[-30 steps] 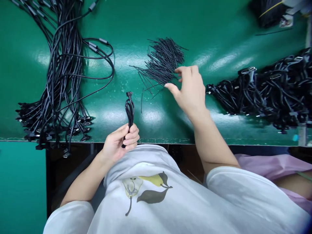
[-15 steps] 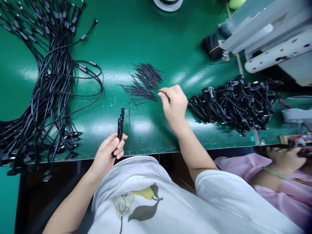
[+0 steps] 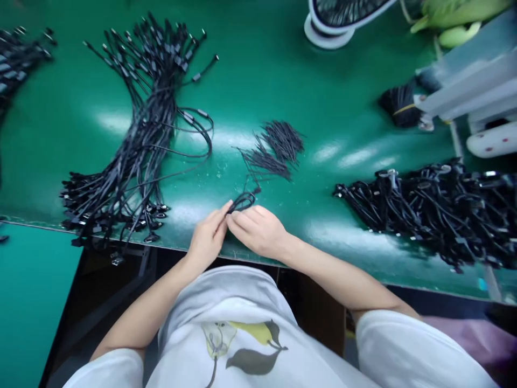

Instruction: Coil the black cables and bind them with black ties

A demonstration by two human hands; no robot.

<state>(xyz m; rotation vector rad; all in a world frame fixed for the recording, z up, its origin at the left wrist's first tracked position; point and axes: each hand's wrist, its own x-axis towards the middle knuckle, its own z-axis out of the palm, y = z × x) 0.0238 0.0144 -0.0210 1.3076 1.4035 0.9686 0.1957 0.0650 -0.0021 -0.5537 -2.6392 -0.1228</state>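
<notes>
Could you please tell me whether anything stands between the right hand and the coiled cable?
Nothing visible does: the right hand is right at the near end of the coiled cable, beside the left hand. The pile of thin black strips lies beyond the coil, not between them.

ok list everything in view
coiled cable: one, black, lower centre
loose ties: many, black, centre
long cables: many, black, left
further cables: many, dark, far left
cable heap: one, black, right
banded bundle: one, black, upper right
fan: one, white and black, top
shapes: count unclear, green, top right
panels: several, pale grey, upper right
spotted roll: one, white, right edge
table: one, green, across middle
side surface: one, teal, lower left
cloth: one, pink, lower right
shirt: one, white, bottom
left hand: one, bare, on cable
right hand: one, bare, on cable
</notes>
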